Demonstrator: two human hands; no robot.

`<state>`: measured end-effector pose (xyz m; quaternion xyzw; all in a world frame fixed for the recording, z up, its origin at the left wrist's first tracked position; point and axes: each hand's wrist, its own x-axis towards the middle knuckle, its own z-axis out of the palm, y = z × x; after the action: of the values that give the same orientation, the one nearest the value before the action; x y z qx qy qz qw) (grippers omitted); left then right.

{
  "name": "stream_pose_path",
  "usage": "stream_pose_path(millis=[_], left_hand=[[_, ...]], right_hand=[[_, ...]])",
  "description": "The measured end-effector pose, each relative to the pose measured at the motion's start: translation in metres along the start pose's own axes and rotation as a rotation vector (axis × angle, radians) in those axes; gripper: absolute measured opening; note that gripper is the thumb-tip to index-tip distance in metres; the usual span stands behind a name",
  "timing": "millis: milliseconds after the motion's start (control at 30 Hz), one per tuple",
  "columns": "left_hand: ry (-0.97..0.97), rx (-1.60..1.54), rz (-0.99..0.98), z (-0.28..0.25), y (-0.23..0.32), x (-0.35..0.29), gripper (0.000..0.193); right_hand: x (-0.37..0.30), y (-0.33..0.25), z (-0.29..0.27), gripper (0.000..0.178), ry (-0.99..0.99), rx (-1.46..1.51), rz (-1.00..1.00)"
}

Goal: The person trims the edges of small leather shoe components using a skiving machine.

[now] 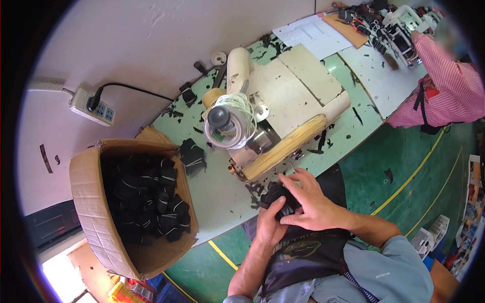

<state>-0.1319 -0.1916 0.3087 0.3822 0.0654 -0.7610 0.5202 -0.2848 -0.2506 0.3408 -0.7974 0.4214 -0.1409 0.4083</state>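
Both my hands are closed around a small bundle of black pieces (279,194), held just in front of the table's near edge. My left hand (272,223) grips it from below, thumb against its side. Over its right side curls my right hand (316,203), fingers bent and thumb beneath. Part of the bundle is hidden behind the fingers. Right beyond my hands stands a cream-coloured machine (303,81) with a wooden strip (285,149) along its near side. To the left, an open cardboard box (90,202) holds many black bundles (146,197) tied with white bands.
One black bundle (192,156) lies on the pale green table (214,194) between box and machine. Black scraps (358,116) are strewn about. A power strip (92,107) is fixed to the wall. At the far right a person in a pink checked top (449,83) works beside another machine (404,30).
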Motion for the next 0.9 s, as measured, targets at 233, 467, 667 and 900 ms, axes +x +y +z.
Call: stream_pose_path(millis=[233,467,667,900], left_hand=[[0.153,0.128,-0.413,-0.039,-0.006,-0.031,0.036],[0.084,0.185,-0.225,-0.046,-0.002,-0.04,0.046],[0.125,0.401,-0.152,-0.042,0.012,-0.037,0.041],[0.206,0.465,0.065,-0.028,0.028,-0.03,0.038]], right_hand=[[-0.018,0.001,0.041,0.043,-0.129,0.403,-0.111],[0.012,0.098,0.064,0.01,0.242,-0.112,-0.03],[0.016,0.121,0.081,0.013,0.234,-0.294,-0.09],[0.01,0.043,0.047,0.01,-0.153,0.148,0.201]])
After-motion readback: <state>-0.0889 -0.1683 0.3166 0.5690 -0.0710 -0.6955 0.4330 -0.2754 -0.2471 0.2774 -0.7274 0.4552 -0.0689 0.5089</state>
